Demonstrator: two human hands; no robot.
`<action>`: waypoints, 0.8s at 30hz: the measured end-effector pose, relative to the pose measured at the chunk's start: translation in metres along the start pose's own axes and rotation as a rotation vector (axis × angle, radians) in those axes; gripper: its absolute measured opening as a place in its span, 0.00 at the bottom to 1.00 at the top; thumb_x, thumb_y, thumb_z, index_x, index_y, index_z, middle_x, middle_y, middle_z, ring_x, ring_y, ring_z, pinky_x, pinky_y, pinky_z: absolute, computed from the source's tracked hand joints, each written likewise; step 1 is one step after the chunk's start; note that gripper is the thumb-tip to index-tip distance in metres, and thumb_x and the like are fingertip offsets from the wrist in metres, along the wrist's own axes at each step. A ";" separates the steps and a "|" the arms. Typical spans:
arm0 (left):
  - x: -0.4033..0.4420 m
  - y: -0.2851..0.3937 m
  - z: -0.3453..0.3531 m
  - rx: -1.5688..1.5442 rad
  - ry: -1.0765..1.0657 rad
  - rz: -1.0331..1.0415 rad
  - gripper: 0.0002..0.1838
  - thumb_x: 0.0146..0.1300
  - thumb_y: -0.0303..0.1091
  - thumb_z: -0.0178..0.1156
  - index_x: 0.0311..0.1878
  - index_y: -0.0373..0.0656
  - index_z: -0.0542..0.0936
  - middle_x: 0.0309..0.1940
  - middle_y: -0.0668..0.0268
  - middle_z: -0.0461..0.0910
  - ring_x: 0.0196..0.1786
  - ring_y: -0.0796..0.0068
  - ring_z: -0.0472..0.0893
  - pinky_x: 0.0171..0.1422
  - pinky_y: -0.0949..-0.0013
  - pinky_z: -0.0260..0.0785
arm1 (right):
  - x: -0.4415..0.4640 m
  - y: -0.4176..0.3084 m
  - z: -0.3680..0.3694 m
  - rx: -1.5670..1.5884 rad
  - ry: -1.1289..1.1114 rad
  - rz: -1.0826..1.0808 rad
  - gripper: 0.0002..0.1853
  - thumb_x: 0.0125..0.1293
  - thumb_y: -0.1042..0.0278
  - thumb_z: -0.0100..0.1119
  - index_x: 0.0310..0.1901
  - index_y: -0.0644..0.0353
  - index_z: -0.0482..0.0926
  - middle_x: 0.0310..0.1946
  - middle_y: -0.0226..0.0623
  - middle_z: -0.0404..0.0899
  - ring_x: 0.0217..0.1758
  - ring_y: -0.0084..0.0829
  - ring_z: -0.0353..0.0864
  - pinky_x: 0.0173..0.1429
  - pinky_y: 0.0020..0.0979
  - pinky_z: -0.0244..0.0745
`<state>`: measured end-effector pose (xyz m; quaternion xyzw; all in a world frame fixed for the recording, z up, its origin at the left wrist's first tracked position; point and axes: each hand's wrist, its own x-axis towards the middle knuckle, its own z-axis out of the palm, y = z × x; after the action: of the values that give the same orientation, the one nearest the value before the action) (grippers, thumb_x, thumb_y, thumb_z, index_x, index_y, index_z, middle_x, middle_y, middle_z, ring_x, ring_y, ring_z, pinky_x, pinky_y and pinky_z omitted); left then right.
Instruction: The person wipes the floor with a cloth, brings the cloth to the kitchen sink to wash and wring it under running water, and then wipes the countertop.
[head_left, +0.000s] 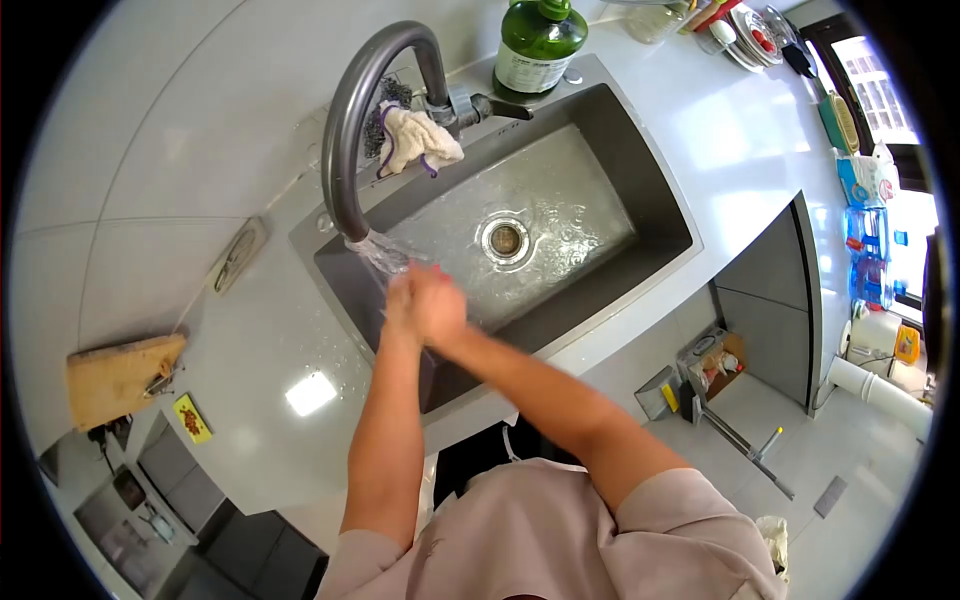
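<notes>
Pressed against each other over the left part of the grey sink [668,190], my left hand [399,305] and my right hand [438,308] meet under running water [385,252]. Motion blurs both, and the fingers are too smeared to make out; whether anything lies between them is hidden. The water falls from the curved grey faucet [345,140] just above. A wet film covers the sink floor around the round drain [506,240]. A white cloth [415,140] with purple edging hangs by the faucet's base.
A green pump bottle [540,50] stands behind the sink. Stacked dishes [750,40] sit at the far right of the counter. To the left are a wooden board [120,380] and a yellow packet [192,418]. A long-handled floor tool [745,450] lies at lower right.
</notes>
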<state>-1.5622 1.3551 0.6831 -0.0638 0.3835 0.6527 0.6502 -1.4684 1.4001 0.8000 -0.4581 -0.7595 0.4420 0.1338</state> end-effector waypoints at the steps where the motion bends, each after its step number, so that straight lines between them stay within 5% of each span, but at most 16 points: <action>1: -0.011 0.010 0.034 -0.274 0.117 -0.159 0.22 0.81 0.55 0.53 0.59 0.47 0.82 0.49 0.64 0.87 0.50 0.62 0.86 0.57 0.52 0.82 | 0.040 0.007 -0.013 -0.019 0.006 0.127 0.17 0.77 0.50 0.59 0.41 0.56 0.83 0.40 0.54 0.87 0.41 0.62 0.87 0.46 0.58 0.82; 2: -0.017 0.012 0.057 -0.088 0.272 -0.143 0.19 0.81 0.52 0.54 0.59 0.49 0.83 0.50 0.64 0.88 0.51 0.64 0.87 0.60 0.52 0.81 | 0.074 0.012 -0.025 -0.039 0.012 0.253 0.18 0.77 0.50 0.59 0.40 0.57 0.83 0.39 0.53 0.88 0.41 0.61 0.88 0.46 0.57 0.82; 4: -0.017 0.018 0.060 -0.097 0.384 -0.020 0.19 0.80 0.45 0.54 0.65 0.46 0.79 0.57 0.65 0.86 0.57 0.61 0.85 0.63 0.56 0.78 | 0.108 0.036 -0.028 -0.033 -0.075 0.154 0.16 0.77 0.53 0.62 0.40 0.60 0.83 0.36 0.49 0.88 0.39 0.50 0.90 0.43 0.50 0.83; 7: -0.044 0.042 0.079 0.243 0.423 0.069 0.26 0.75 0.32 0.57 0.75 0.43 0.72 0.66 0.66 0.79 0.65 0.61 0.80 0.67 0.61 0.75 | 0.112 0.039 -0.038 0.305 -0.150 0.163 0.09 0.73 0.64 0.67 0.41 0.61 0.81 0.34 0.41 0.86 0.36 0.35 0.87 0.40 0.43 0.82; 10: -0.046 0.041 0.069 0.563 0.206 0.290 0.34 0.65 0.27 0.67 0.75 0.46 0.70 0.64 0.61 0.78 0.66 0.66 0.78 0.66 0.65 0.75 | 0.098 0.023 -0.054 0.567 -0.424 0.044 0.07 0.68 0.75 0.66 0.44 0.61 0.78 0.33 0.33 0.81 0.36 0.24 0.80 0.36 0.33 0.79; 11: -0.045 0.041 0.059 0.739 0.202 0.161 0.42 0.54 0.23 0.72 0.75 0.45 0.70 0.65 0.61 0.78 0.68 0.70 0.76 0.66 0.66 0.75 | 0.092 0.001 -0.072 0.665 -0.584 0.198 0.10 0.64 0.77 0.66 0.46 0.62 0.78 0.32 0.33 0.81 0.32 0.25 0.80 0.35 0.32 0.77; 15: -0.033 0.015 0.062 0.833 0.163 0.254 0.41 0.50 0.28 0.81 0.70 0.44 0.76 0.63 0.64 0.81 0.63 0.71 0.81 0.62 0.65 0.78 | 0.086 -0.030 -0.086 0.537 -0.693 0.041 0.14 0.60 0.84 0.59 0.47 0.60 0.77 0.30 0.29 0.76 0.32 0.22 0.76 0.34 0.28 0.73; 24: -0.018 0.010 0.072 0.800 0.172 0.172 0.36 0.52 0.45 0.85 0.60 0.38 0.83 0.41 0.66 0.88 0.49 0.66 0.88 0.57 0.64 0.79 | 0.091 -0.030 -0.136 0.989 -0.519 0.057 0.16 0.64 0.90 0.58 0.48 0.56 0.74 0.40 0.32 0.79 0.41 0.24 0.81 0.47 0.30 0.78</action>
<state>-1.5385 1.3842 0.7479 0.1719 0.6635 0.4966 0.5326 -1.4527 1.5430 0.8839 -0.2373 -0.4571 0.8474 0.1293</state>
